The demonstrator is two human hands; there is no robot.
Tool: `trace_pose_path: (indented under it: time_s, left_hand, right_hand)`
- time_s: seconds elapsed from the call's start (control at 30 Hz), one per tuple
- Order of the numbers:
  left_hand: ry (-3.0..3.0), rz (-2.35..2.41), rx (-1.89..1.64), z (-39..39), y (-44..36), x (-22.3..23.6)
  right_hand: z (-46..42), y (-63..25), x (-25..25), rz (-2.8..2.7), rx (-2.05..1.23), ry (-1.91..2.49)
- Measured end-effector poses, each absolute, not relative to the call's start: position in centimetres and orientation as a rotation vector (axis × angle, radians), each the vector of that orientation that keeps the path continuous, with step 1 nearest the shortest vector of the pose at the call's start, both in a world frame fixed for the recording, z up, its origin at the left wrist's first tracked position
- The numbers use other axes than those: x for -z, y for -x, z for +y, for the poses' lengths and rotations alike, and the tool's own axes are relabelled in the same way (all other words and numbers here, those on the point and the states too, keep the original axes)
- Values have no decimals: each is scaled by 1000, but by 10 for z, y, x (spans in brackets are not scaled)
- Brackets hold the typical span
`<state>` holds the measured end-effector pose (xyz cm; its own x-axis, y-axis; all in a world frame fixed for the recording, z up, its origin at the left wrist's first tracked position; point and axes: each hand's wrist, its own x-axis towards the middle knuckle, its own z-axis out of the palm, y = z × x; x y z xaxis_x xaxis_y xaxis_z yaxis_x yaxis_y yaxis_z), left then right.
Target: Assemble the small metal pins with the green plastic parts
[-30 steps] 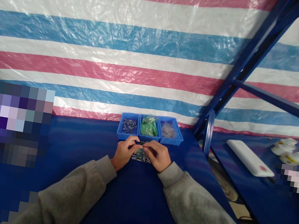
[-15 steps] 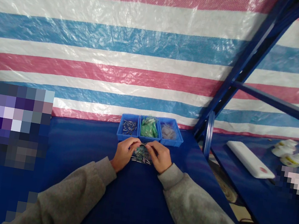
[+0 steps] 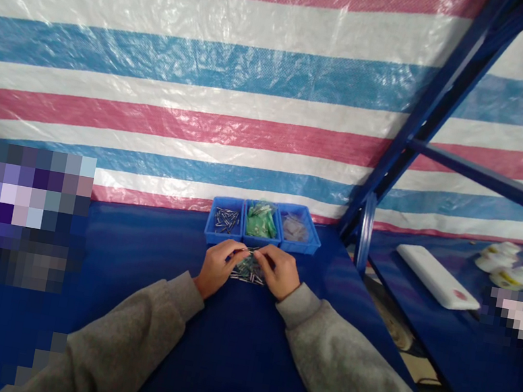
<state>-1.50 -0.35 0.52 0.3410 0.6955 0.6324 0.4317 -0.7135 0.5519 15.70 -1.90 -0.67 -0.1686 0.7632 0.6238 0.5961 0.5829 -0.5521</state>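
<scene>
- Both hands have drawn slightly closer together since the earlier frame, with the left hand (image 3: pixel 218 268) and right hand (image 3: pixel 279 272) now almost meeting above the work; the three bins sit about where they did.
- Fingers (image 3: pixel 237 256) on both hands curl inward and pinch a small clear bag (image 3: pixel 246 265) with a greenish tint. The hands hide part of it, so the exact hold cannot be told.
- That bag sits just above a loose cluster of small metal pins (image 3: pixel 244 277), close to the near edge of the bins and centred between the wrists.
- Three blue plastic bins (image 3: pixel 261 243) stand in a row, touching, just beyond the fingertips: the left holds metal pins, the middle green-filled bags, the right clear bags.
- Wide open blue counter (image 3: pixel 137 282) stretches to the left and toward the body; its right edge drops away to the floor beyond the right hand, well apart from it.
- Past that edge, a blue shelf (image 3: pixel 417 342) carries a white slab (image 3: pixel 437 277) and white rolls (image 3: pixel 500 266), under a blue steel frame (image 3: pixel 436 111).
- Striped tarpaulin (image 3: pixel 205 113) closes off the far side of the counter.
- Grey sleeves (image 3: pixel 353 365) cover both forearms.
</scene>
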Motion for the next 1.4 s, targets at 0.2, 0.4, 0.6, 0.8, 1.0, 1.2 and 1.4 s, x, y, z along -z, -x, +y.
trace_pose_path:
  time_s: [0.2, 0.4, 0.6, 0.8, 1.0, 1.2, 1.4]
  left_hand:
    - [-2202, 917, -1302, -6, 14, -8]
    - [-2077, 1014, -1270, -5, 14, -6]
    - [-2278, 1099, -1241, -3, 14, -1]
    - [-2416, 986, -1228, -1, 14, 1]
    - [-2437, 898, -1234, 4, 16, 3]
    - [-2286, 1004, -1232, 3, 16, 8]
    - [-2240, 1067, -1212, 0, 16, 5]
  right_hand:
    - [-20, -157, 8, -1938, -217, 1117]
    - [-18, -160, 8, -1858, -161, 1166]
    - [-18, -160, 9, -1862, -173, 1193]
    - [-18, -160, 8, -1852, -154, 1184]
    - [-18, -160, 7, -1810, -127, 1203]
    - [-20, -158, 6, -1830, -253, 1085]
    - [-21, -155, 8, -1923, -308, 1015]
